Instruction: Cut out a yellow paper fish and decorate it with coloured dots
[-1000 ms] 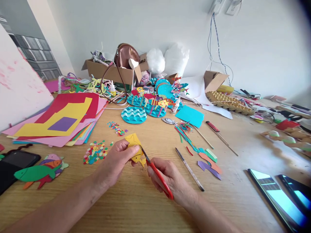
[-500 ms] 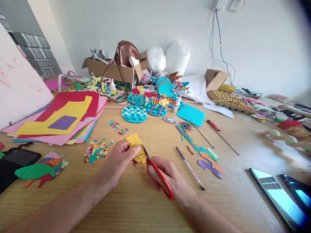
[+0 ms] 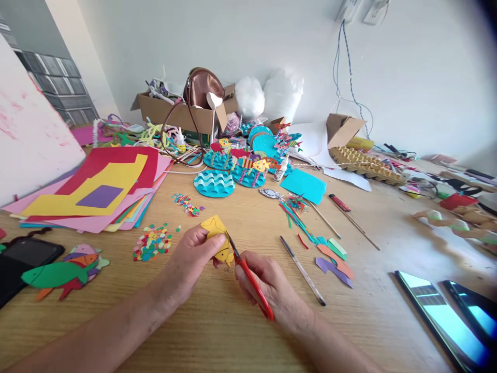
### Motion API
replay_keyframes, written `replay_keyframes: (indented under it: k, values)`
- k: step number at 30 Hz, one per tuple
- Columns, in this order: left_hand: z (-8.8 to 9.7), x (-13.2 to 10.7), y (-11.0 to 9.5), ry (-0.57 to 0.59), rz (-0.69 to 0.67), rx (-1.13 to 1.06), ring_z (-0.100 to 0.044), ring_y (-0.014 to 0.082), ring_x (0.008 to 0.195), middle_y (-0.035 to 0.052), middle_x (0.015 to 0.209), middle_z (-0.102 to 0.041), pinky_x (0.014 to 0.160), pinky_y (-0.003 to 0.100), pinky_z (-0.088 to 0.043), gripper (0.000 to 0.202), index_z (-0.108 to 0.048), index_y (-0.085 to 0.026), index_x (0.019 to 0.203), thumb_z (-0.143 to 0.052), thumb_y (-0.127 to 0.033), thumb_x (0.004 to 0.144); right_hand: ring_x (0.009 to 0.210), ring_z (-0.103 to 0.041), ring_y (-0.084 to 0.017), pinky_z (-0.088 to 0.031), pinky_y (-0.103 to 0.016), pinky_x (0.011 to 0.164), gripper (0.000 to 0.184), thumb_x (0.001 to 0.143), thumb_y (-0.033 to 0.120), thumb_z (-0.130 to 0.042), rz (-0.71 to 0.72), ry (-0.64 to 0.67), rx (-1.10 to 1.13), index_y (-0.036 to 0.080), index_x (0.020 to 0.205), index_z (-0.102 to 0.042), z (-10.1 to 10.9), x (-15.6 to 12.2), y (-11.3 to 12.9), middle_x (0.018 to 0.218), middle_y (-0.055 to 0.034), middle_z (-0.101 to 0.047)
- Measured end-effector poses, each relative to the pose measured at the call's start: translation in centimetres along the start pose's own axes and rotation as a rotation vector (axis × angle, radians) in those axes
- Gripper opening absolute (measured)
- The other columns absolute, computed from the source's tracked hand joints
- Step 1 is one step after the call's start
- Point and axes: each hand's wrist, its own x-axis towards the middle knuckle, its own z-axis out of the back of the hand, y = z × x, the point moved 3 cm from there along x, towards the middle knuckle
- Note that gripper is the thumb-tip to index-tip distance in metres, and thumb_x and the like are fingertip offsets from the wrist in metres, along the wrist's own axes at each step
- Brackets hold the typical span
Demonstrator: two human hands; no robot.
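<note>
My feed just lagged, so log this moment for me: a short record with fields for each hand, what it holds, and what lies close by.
left hand: fingers pinch a yellow paper shape
right hand: grips red-handled scissors
contact: scissor blades meet the shape's right edge
left of hands: confetti pile, green paper fish
right of hands: pen, coloured paper scraps
surface: wooden table

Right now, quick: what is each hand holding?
Left hand: closed, pinching the yellow paper shape.
Right hand: closed on the red scissors, blades at the paper's edge.
</note>
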Motion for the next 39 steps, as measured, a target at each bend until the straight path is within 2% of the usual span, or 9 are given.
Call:
replay_keyframes:
  k: [7, 13, 24, 31, 39]
  values:
    - [0.01, 0.03, -0.06, -0.006, -0.009, 0.008, -0.046, 0.0087, 0.049, -0.0034, 0.054, -0.053, 0.045, 0.019, -0.036, 0.016, -0.054, -0.017, 0.06, -0.055, -0.029, 0.071, 0.047, -0.029, -0.007, -0.022, -0.021, 0.044, 0.038, 0.082, 0.044, -0.047, -0.005, -0.009, 0.013, 0.02, 0.055, -0.034, -0.04, 0.13, -0.13, 0.05, 0.0057, -0.033]
    - [-0.08, -0.04, -0.38, -0.013, 0.0, 0.03, -0.044, 0.0083, 0.048, -0.0039, 0.053, -0.05, 0.043, 0.018, -0.036, 0.015, -0.053, -0.017, 0.059, -0.055, -0.028, 0.069, 0.048, -0.032, -0.007, -0.025, -0.02, 0.044, 0.036, 0.083, 0.046, -0.043, -0.032, 0.078, 0.059, 0.019, 0.06, -0.035, -0.08, -0.03, 0.09, 0.052, 0.0054, -0.037]
    - [-0.08, -0.02, -0.19, -0.045, -0.005, 0.067, -0.045, 0.0088, 0.048, -0.0045, 0.054, -0.051, 0.044, 0.019, -0.036, 0.014, -0.053, -0.018, 0.06, -0.055, -0.029, 0.068, 0.048, -0.029, -0.007, -0.023, -0.02, 0.043, 0.038, 0.081, 0.049, -0.045, -0.031, 0.059, 0.063, 0.019, 0.059, -0.036, 0.0, 0.05, 0.16, 0.051, 0.0057, -0.033]
    - [-0.11, -0.02, -0.14, -0.019, -0.014, 0.038, -0.045, 0.0084, 0.048, -0.004, 0.053, -0.052, 0.045, 0.019, -0.037, 0.015, -0.054, -0.017, 0.059, -0.054, -0.027, 0.07, 0.049, -0.028, -0.007, -0.021, -0.021, 0.045, 0.036, 0.082, 0.042, -0.046, 0.02, 0.022, 0.037, 0.019, 0.056, -0.034, 0.08, 0.02, 0.06, 0.051, 0.0055, -0.031]
    - [-0.1, -0.08, -0.35, -0.012, -0.014, 0.016, -0.045, 0.0081, 0.048, -0.004, 0.054, -0.052, 0.044, 0.018, -0.037, 0.013, -0.054, -0.016, 0.06, -0.054, -0.026, 0.07, 0.048, -0.029, -0.007, -0.022, -0.021, 0.045, 0.036, 0.083, 0.039, -0.044, 0.016, 0.001, -0.001, 0.019, 0.056, -0.035, -0.06, 0.05, -0.21, 0.05, 0.0056, -0.032]
